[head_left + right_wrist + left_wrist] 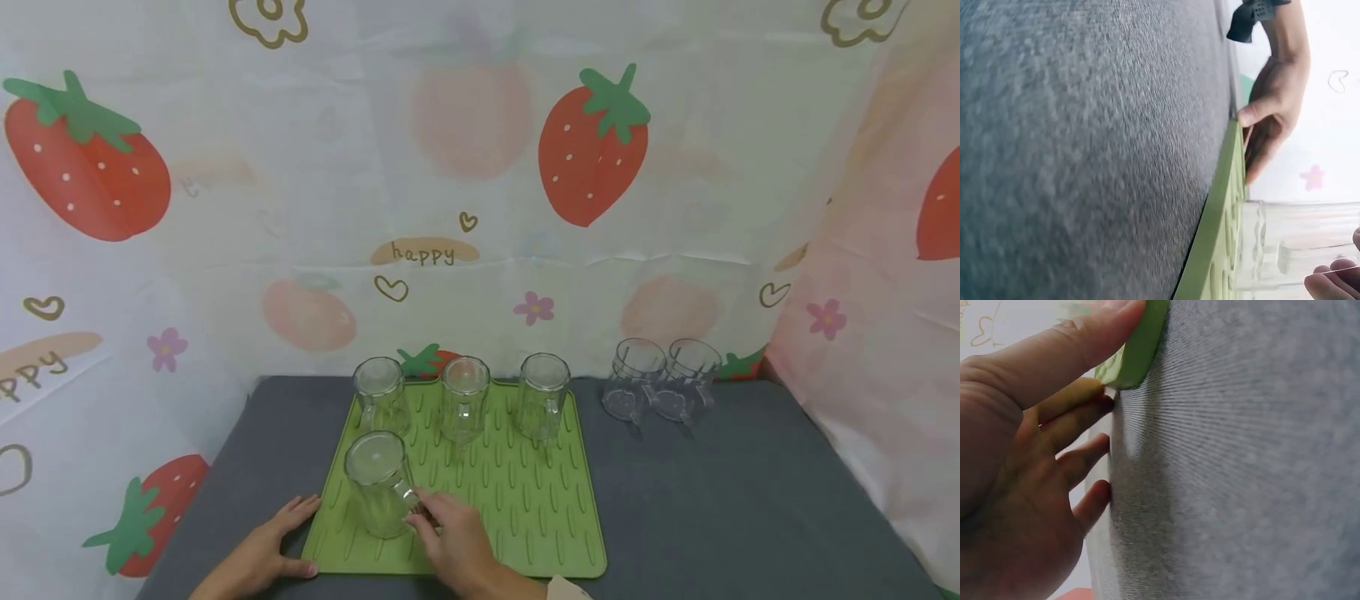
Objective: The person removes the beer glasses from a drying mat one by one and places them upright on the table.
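A clear glass mug (377, 487) stands upside down at the front left of a green drying mat (525, 517). My right hand (461, 537) holds it by the handle, thumb and fingers curled round the grip. In the right wrist view, the mug's rim end (1250, 244) is right at the mat's surface. My left hand (262, 546) lies at the mat's front left corner, with its fingers extended. The left wrist view has its thumb (1079, 347) against the mat's edge (1141, 353) and its fingertips on the grey cloth.
Three more upturned glass mugs, at left (380, 396), middle (465, 400) and right (543, 398), line the mat's back edge. Two upright glass mugs (633, 379) stand together at the back right of the grey tabletop (735, 508). A strawberry-print curtain (465, 192) encloses the table.
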The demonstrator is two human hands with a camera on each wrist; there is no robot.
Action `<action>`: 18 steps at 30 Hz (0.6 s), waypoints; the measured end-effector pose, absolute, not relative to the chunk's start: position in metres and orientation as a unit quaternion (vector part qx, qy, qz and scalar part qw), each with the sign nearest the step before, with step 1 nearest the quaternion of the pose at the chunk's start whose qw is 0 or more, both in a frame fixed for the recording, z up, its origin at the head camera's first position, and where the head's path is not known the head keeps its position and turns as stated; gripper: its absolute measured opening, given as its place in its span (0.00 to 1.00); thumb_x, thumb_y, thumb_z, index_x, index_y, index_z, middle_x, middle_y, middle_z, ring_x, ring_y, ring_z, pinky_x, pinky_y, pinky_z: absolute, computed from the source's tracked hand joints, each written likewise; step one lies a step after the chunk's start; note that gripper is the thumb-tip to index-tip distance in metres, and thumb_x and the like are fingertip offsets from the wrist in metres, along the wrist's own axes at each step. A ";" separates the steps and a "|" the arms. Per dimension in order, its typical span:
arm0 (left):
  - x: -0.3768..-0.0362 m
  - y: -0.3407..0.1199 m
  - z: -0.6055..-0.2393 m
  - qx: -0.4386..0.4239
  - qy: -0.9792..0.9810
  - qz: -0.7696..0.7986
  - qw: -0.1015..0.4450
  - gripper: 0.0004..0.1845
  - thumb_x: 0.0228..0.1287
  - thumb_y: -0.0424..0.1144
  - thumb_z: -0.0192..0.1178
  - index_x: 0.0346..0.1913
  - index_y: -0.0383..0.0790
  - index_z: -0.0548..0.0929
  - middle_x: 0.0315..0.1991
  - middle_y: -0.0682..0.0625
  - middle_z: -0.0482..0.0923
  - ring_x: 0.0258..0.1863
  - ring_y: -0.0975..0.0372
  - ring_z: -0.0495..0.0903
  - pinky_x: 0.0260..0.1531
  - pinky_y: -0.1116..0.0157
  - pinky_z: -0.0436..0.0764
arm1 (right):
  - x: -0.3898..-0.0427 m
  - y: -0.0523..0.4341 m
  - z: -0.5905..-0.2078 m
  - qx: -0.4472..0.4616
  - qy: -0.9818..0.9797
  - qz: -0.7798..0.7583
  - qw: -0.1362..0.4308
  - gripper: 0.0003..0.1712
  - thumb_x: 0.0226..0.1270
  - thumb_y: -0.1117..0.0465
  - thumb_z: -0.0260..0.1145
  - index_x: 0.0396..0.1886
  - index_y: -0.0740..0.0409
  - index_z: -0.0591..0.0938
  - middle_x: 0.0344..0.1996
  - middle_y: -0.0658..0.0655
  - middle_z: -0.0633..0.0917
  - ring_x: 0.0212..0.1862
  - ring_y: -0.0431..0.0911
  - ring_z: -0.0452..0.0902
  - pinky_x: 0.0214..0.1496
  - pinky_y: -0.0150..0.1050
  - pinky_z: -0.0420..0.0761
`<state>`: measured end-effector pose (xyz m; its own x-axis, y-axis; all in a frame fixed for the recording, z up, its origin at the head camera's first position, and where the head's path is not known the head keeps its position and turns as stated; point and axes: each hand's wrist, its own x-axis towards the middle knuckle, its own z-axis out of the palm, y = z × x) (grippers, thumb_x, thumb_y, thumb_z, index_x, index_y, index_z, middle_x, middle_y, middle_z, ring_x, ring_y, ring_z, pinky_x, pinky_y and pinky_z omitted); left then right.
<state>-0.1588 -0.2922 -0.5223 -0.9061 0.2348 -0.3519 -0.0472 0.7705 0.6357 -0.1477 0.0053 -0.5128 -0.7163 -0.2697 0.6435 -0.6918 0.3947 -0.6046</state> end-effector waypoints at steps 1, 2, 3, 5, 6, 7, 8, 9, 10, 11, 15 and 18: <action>-0.159 -0.292 -0.523 0.049 0.916 0.338 0.213 0.57 0.42 0.52 0.76 0.74 0.35 0.60 0.73 0.26 0.50 0.70 0.29 0.51 0.56 0.33 0.67 | -0.148 0.006 -0.512 0.295 -0.804 0.461 0.231 0.14 0.59 0.69 0.70 0.46 0.69 0.85 0.30 0.56 0.86 0.32 0.40 0.85 0.35 0.17 0.79; -0.159 -0.292 -0.523 0.047 0.915 0.339 0.215 0.57 0.42 0.52 0.76 0.74 0.35 0.59 0.73 0.25 0.49 0.70 0.29 0.51 0.56 0.33 0.67 | -0.149 0.008 -0.512 0.289 -0.806 0.463 0.231 0.14 0.59 0.69 0.70 0.46 0.69 0.85 0.30 0.57 0.87 0.32 0.41 0.85 0.36 0.17 0.79; -0.159 -0.292 -0.523 0.045 0.914 0.340 0.216 0.57 0.42 0.53 0.76 0.75 0.35 0.59 0.73 0.25 0.48 0.70 0.28 0.50 0.56 0.33 0.67 | -0.150 0.009 -0.512 0.285 -0.805 0.465 0.232 0.14 0.58 0.70 0.70 0.45 0.69 0.85 0.31 0.58 0.87 0.33 0.42 0.86 0.36 0.17 0.79; -0.159 -0.291 -0.523 0.043 0.913 0.342 0.217 0.57 0.42 0.52 0.76 0.75 0.36 0.59 0.73 0.25 0.48 0.70 0.28 0.50 0.56 0.33 0.67 | -0.151 0.012 -0.511 0.279 -0.805 0.471 0.229 0.13 0.58 0.71 0.70 0.44 0.69 0.85 0.33 0.59 0.88 0.33 0.43 0.87 0.36 0.18 0.80; -0.159 -0.290 -0.523 0.042 0.914 0.340 0.216 0.57 0.42 0.53 0.76 0.74 0.36 0.60 0.73 0.25 0.48 0.70 0.28 0.51 0.55 0.33 0.67 | -0.152 0.014 -0.511 0.279 -0.804 0.473 0.227 0.13 0.58 0.71 0.70 0.44 0.69 0.85 0.33 0.60 0.88 0.34 0.44 0.87 0.36 0.18 0.80; -0.160 -0.290 -0.522 0.041 0.915 0.339 0.216 0.57 0.42 0.53 0.76 0.74 0.36 0.60 0.73 0.25 0.49 0.70 0.28 0.52 0.55 0.33 0.67 | -0.153 0.015 -0.510 0.279 -0.803 0.478 0.221 0.13 0.58 0.71 0.70 0.44 0.69 0.85 0.34 0.60 0.88 0.34 0.44 0.87 0.36 0.19 0.80; -0.160 -0.290 -0.522 0.042 0.915 0.338 0.216 0.56 0.42 0.53 0.76 0.74 0.35 0.61 0.73 0.24 0.49 0.70 0.28 0.52 0.55 0.33 0.67 | -0.153 0.017 -0.510 0.281 -0.801 0.483 0.215 0.13 0.59 0.70 0.70 0.44 0.69 0.85 0.34 0.60 0.88 0.34 0.45 0.87 0.37 0.19 0.81; -0.159 -0.289 -0.521 0.041 0.915 0.337 0.216 0.56 0.42 0.52 0.76 0.74 0.35 0.61 0.73 0.24 0.49 0.70 0.28 0.52 0.55 0.33 0.67 | -0.154 0.018 -0.510 0.283 -0.799 0.488 0.209 0.13 0.59 0.70 0.70 0.45 0.69 0.85 0.34 0.61 0.88 0.34 0.45 0.87 0.37 0.20 0.81; -0.159 -0.289 -0.521 0.040 0.915 0.337 0.217 0.56 0.41 0.52 0.76 0.74 0.35 0.61 0.73 0.24 0.49 0.70 0.28 0.52 0.55 0.33 0.67 | -0.155 0.019 -0.510 0.284 -0.797 0.493 0.202 0.13 0.59 0.70 0.70 0.45 0.69 0.85 0.34 0.61 0.88 0.34 0.45 0.87 0.37 0.20 0.81; -0.159 -0.288 -0.520 0.038 0.916 0.336 0.218 0.57 0.41 0.52 0.76 0.74 0.34 0.61 0.73 0.25 0.50 0.70 0.28 0.52 0.56 0.33 0.66 | -0.156 0.021 -0.511 0.284 -0.797 0.495 0.197 0.13 0.59 0.70 0.69 0.45 0.69 0.85 0.35 0.60 0.88 0.35 0.45 0.87 0.37 0.20 0.81; -0.160 -0.286 -0.520 0.032 0.916 0.334 0.220 0.58 0.40 0.53 0.77 0.73 0.33 0.61 0.73 0.25 0.52 0.70 0.30 0.52 0.59 0.34 0.65 | -0.159 0.026 -0.511 0.286 -0.790 0.508 0.189 0.14 0.58 0.70 0.70 0.44 0.69 0.85 0.34 0.61 0.89 0.34 0.46 0.87 0.36 0.21 0.82; -0.161 -0.286 -0.520 0.031 0.916 0.333 0.220 0.58 0.39 0.53 0.77 0.73 0.33 0.61 0.72 0.25 0.53 0.70 0.30 0.53 0.60 0.35 0.65 | -0.161 0.031 -0.509 0.295 -0.783 0.512 0.195 0.14 0.57 0.70 0.71 0.44 0.69 0.85 0.34 0.62 0.89 0.34 0.48 0.87 0.37 0.22 0.82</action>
<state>-0.1614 -0.2860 -0.5198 -0.9011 0.2032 -0.3830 -0.0901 0.7763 0.6239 -0.1611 0.0312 -0.5094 -0.7506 -0.2624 0.6064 -0.6607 0.3030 -0.6868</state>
